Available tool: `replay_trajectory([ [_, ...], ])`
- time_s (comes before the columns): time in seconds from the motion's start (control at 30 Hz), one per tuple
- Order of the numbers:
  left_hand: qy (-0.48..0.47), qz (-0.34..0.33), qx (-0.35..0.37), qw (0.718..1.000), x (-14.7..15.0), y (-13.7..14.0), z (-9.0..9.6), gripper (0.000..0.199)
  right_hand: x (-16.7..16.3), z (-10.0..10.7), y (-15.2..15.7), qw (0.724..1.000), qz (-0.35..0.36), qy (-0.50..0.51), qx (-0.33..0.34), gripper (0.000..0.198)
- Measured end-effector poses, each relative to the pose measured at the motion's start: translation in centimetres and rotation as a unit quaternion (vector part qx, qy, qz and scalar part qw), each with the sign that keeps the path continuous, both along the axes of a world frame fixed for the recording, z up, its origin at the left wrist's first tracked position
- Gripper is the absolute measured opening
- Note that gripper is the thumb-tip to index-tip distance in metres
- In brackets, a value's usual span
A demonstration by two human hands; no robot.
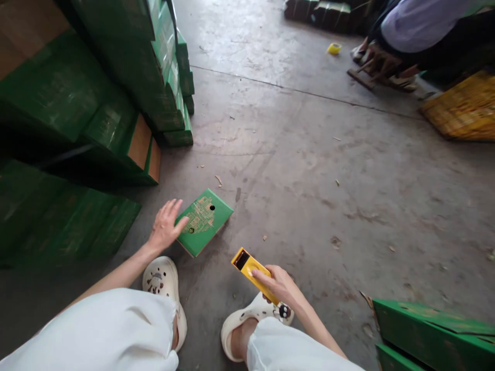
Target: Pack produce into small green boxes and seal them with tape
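A small green cardboard box (204,219) with a gold printed pattern and round holes sits on the concrete floor in front of my feet. My left hand (167,224) is at the box's left edge, fingers stretched out and the thumb over its top; I cannot tell whether it touches. In my right hand (279,283) is a yellow oblong object (247,264) with a dark window near its far end. The thumb lies on its upper face. This object points toward the box but stays apart from it; its exact kind cannot be made out.
Stacked green cartons (166,77) rise on the left. More green cardboard (433,335) lies at the lower right. A person (421,26) sits on a low stool (381,64) at the upper right, near a yellow tape roll (334,48) and a yellow crate (464,111).
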State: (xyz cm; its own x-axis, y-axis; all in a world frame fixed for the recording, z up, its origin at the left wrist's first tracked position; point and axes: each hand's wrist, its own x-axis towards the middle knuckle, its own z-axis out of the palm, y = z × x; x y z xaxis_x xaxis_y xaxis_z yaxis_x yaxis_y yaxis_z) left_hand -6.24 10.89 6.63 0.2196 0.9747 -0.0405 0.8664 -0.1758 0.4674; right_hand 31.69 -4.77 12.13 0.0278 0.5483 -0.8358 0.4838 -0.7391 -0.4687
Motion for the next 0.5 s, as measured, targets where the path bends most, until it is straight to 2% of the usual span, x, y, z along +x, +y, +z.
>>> replay_trajectory([
  [0.1, 0.083, -0.068, -0.036, 0.994, 5.2, -3.7, 0.3, 0.113, 0.8, -0.5, -1.1, 1.000, -0.005, -0.017, -0.005, 0.051],
  [0.17, 0.124, -0.081, -0.066, 0.987, 7.2, -4.6, 0.4, 0.122, 1.4, -0.4, -1.6, 1.000, -0.002, -0.031, 0.000, 0.050],
  [0.23, 0.141, -0.069, -0.085, 0.984, 7.8, -4.3, 0.4, 0.124, 2.0, -0.2, -1.9, 0.999, 0.005, -0.043, 0.012, 0.048],
  [0.37, 0.111, -0.066, -0.116, 0.985, 5.7, -1.6, 1.1, 0.123, 2.3, 0.7, -1.8, 1.000, -0.012, 0.007, 0.026, 0.050],
  [0.5, 0.016, -0.067, -0.177, 0.982, 0.8, 3.2, 2.5, 0.115, 0.3, 2.3, 0.3, 0.990, -0.043, 0.125, 0.050, 0.053],
])
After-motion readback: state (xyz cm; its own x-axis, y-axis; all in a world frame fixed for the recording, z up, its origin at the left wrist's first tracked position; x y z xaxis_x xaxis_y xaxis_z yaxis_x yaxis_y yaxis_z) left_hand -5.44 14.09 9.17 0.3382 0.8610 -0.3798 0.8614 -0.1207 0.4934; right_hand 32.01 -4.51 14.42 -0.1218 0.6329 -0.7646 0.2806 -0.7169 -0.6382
